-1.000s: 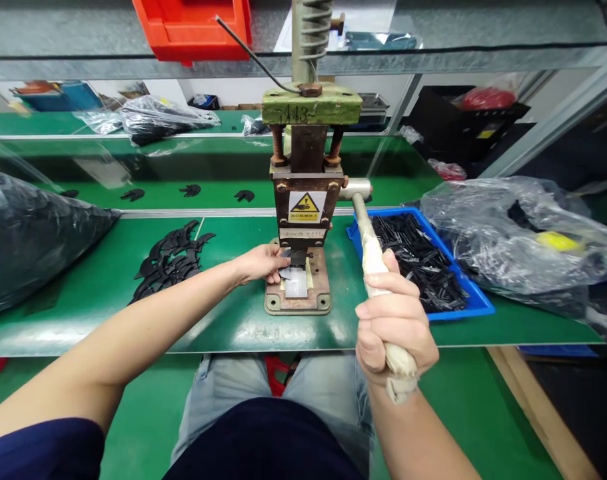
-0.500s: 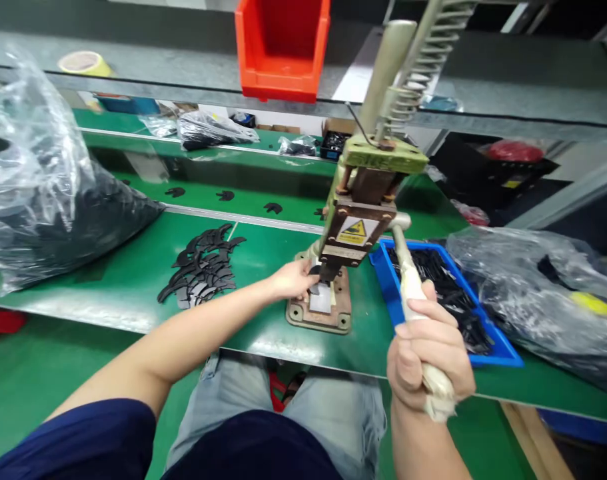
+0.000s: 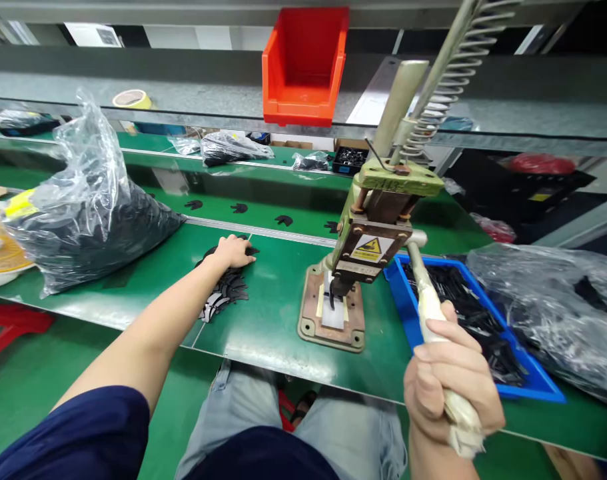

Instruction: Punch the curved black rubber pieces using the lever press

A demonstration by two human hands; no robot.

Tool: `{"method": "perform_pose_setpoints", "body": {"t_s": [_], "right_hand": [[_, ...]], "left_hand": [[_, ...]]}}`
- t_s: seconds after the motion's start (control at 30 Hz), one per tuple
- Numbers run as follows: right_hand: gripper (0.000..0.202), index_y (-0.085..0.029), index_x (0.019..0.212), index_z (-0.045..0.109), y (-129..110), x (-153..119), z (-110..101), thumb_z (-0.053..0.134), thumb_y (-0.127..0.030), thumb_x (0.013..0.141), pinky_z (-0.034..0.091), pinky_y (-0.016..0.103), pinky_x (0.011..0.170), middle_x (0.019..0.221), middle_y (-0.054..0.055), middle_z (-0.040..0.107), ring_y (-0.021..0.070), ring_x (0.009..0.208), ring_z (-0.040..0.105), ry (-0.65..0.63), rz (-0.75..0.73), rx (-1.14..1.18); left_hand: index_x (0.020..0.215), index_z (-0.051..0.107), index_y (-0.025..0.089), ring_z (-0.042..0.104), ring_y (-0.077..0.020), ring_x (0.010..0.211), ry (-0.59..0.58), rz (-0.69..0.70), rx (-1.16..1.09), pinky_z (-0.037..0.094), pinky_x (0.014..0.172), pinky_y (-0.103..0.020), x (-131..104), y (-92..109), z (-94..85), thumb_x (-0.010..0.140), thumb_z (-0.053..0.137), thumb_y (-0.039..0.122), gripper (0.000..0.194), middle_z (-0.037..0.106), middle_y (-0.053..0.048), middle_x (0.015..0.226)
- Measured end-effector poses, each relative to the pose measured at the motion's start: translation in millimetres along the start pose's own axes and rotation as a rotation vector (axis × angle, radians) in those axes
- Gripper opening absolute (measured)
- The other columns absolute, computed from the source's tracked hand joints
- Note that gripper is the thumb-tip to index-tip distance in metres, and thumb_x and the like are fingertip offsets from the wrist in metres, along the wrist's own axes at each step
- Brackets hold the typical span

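Note:
My left hand [image 3: 233, 252] rests on the far end of a pile of black curved flat pieces [image 3: 226, 293], fingers reaching over the top ones; its fingertips are partly hidden. My right hand [image 3: 453, 373] is wrapped round the tape-covered lever handle [image 3: 430, 303] of a green hand press [image 3: 378, 213]. The handle slopes down toward me. Under the press head, a small dark curved part [image 3: 332, 298] shows over the pale metal plate [image 3: 333, 315] on the base.
A blue tray [image 3: 533, 387] of black parts stands right of the press, beside a clear plastic bag [image 3: 558, 300]. At left sits a full plastic bag [image 3: 98, 227]. Several black pieces [image 3: 283, 220] lie along the strip behind. An orange bin [image 3: 303, 110] hangs above at the shelf.
My left hand has moved left from the press base to the pile of curved pieces. My right hand keeps its hold on the lever. The view has shifted slightly.

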State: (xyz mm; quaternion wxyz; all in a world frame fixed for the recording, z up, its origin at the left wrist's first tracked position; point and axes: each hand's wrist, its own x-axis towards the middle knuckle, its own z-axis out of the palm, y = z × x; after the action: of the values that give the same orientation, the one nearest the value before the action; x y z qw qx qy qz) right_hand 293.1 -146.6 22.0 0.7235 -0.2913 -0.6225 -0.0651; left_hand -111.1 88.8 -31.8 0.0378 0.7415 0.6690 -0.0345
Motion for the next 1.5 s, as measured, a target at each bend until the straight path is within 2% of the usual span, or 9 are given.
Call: {"method": "perform_pose_setpoints", "body": {"t_s": [0.1, 0.37, 0.53, 0.67, 0.77, 0.87, 1.03, 1.23, 1.5], "right_hand": [[0.010, -0.025, 0.074, 0.063, 2, 0, -3, 0.069, -0.018, 0.079, 0.053, 0.074, 0.110, 0.078, 0.000, 0.069, 0.0282, 0.092, 0.072, -0.040, -0.004, -0.008], [0.010, -0.025, 0.073, 0.061, 0, -1, -2, 0.067, -0.021, 0.079, 0.053, 0.071, 0.112, 0.077, -0.001, 0.068, 0.0261, 0.096, 0.072, -0.031, 0.014, -0.034], [0.009, -0.023, 0.075, 0.061, 1, 2, -4, 0.067, -0.017, 0.074, 0.053, 0.070, 0.112, 0.077, -0.001, 0.068, 0.0274, 0.096, 0.072, -0.064, -0.037, -0.023], [0.008, -0.023, 0.074, 0.061, -1, 3, -3, 0.067, -0.019, 0.076, 0.052, 0.070, 0.112, 0.078, -0.001, 0.067, 0.0271, 0.096, 0.072, -0.068, -0.021, -0.029], [0.008, -0.024, 0.074, 0.060, -2, 3, -2, 0.066, -0.020, 0.080, 0.053, 0.070, 0.111, 0.077, -0.002, 0.066, 0.0260, 0.095, 0.071, -0.060, -0.016, -0.038], [0.010, -0.023, 0.073, 0.059, -1, 2, 0, 0.067, -0.021, 0.079, 0.053, 0.071, 0.110, 0.077, -0.002, 0.066, 0.0253, 0.094, 0.071, -0.039, -0.040, -0.024], [0.012, -0.023, 0.074, 0.059, -1, 2, 1, 0.068, -0.022, 0.082, 0.052, 0.073, 0.110, 0.078, -0.002, 0.066, 0.0247, 0.095, 0.071, -0.030, -0.033, -0.006], [0.017, -0.023, 0.072, 0.057, -5, 3, 2, 0.067, -0.023, 0.085, 0.052, 0.072, 0.112, 0.077, -0.001, 0.065, 0.0241, 0.095, 0.072, -0.031, 0.004, -0.028], [0.021, -0.024, 0.071, 0.056, -9, 4, 3, 0.068, -0.026, 0.088, 0.053, 0.071, 0.113, 0.075, -0.002, 0.063, 0.0223, 0.094, 0.072, -0.025, 0.032, -0.057]], "left_hand": [[0.123, 0.076, 0.022, 0.054, -0.0409, 0.130, -0.005, 0.052, 0.002, 0.035, 0.109, -0.054, 4, 6, 6.8, 0.091, 0.064, 0.051, 0.044, 0.071, -0.019, 0.134], [0.121, 0.073, 0.019, 0.069, -0.0316, 0.112, 0.040, 0.302, -0.048, 0.041, 0.103, -0.042, -23, 60, 22.3, 0.106, 0.040, 0.040, 0.042, 0.077, -0.017, 0.114], [0.120, 0.067, 0.025, 0.071, -0.0261, 0.092, 0.064, 0.453, -0.169, 0.047, 0.081, -0.034, -51, 86, 23.2, 0.107, 0.039, 0.043, 0.036, 0.072, -0.013, 0.116], [0.122, 0.065, 0.026, 0.070, -0.0257, 0.089, 0.071, 0.596, -0.339, 0.047, 0.077, -0.032, -68, 102, 22.6, 0.103, 0.051, 0.038, 0.027, 0.072, -0.011, 0.112], [0.117, 0.065, 0.026, 0.068, -0.0226, 0.083, 0.066, 0.540, -0.596, 0.046, 0.073, -0.029, -73, 113, 30.1, 0.096, 0.063, 0.036, 0.023, 0.072, -0.006, 0.096], [0.096, 0.066, 0.023, 0.063, -0.0176, 0.071, 0.009, 0.398, -0.869, 0.043, 0.064, -0.026, -73, 122, 38.7, 0.093, 0.066, 0.042, 0.020, 0.067, -0.001, 0.079], [0.088, 0.057, 0.021, 0.059, -0.0135, 0.058, -0.170, 0.249, -1.245, 0.043, 0.055, -0.023, -78, 144, 36.5, 0.089, 0.070, 0.051, 0.033, 0.064, 0.002, 0.067], [0.085, 0.059, 0.019, 0.064, -0.0145, 0.061, -0.192, 0.265, -1.202, 0.044, 0.055, -0.023, -77, 170, 31.9, 0.089, 0.070, 0.048, 0.031, 0.066, 0.000, 0.067], [0.088, 0.060, 0.019, 0.063, -0.0136, 0.056, -0.249, 0.254, -1.171, 0.045, 0.053, -0.023, -69, 176, 34.8, 0.090, 0.071, 0.048, 0.032, 0.065, 0.003, 0.061]]}}
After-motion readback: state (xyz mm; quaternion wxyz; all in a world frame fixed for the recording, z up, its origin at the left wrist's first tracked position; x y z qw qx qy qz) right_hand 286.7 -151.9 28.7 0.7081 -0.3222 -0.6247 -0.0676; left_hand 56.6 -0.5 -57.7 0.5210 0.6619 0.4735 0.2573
